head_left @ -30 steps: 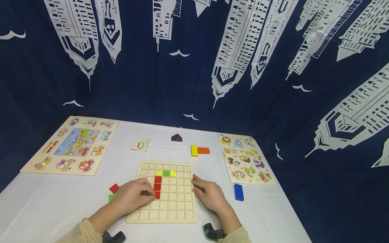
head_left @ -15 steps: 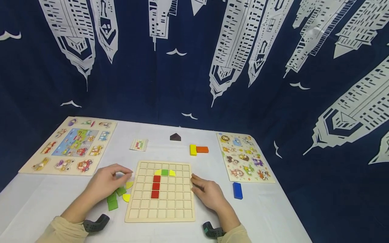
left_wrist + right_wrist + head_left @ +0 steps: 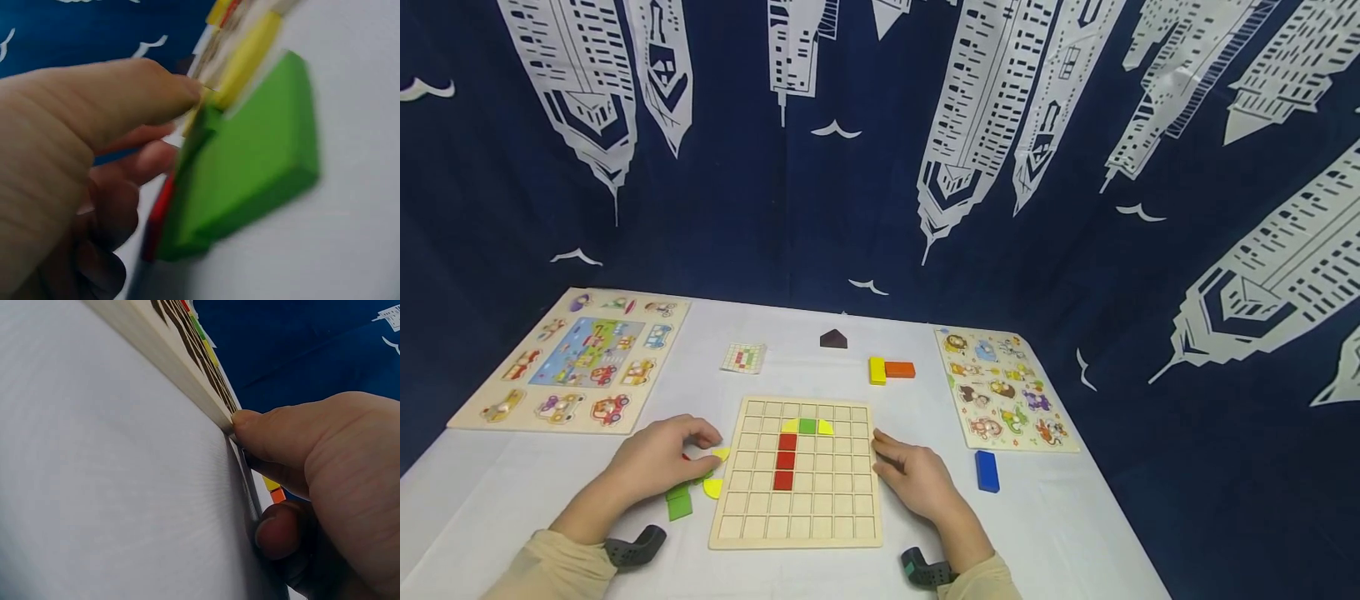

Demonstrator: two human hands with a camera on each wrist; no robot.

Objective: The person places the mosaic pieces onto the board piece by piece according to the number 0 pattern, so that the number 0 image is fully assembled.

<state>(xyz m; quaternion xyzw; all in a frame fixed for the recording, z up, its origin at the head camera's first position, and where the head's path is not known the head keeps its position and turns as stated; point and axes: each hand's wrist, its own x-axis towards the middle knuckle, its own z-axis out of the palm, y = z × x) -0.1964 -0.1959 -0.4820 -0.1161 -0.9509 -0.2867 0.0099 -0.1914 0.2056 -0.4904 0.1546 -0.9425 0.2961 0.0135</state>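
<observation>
In the head view a light wooden grid board (image 3: 842,506) lies flat in front of me. A column of red square tiles (image 3: 786,459) sits in its cells, below a green tile (image 3: 807,426) with a yellow piece on either side. My left hand (image 3: 658,457) hovers over a small pile left of the board. Its thumb lies close to a green tile (image 3: 250,156); contact is unclear. Green square tiles (image 3: 679,505) and a yellow rounded piece (image 3: 712,488) show beside it, other pieces being partly hidden. My right hand (image 3: 921,479) touches the board's right edge with thumb and fingertips.
A pattern card (image 3: 744,358) and a dark block (image 3: 833,339) lie beyond the board, with yellow (image 3: 877,371) and orange (image 3: 900,369) blocks nearby. A blue block (image 3: 987,472) is at right. Picture puzzles flank the table, at left (image 3: 587,358) and right (image 3: 1006,392).
My left hand has moved from the red tiles on the board to the pile at left, then sunk lower over it. The right hand stays at the board's edge.
</observation>
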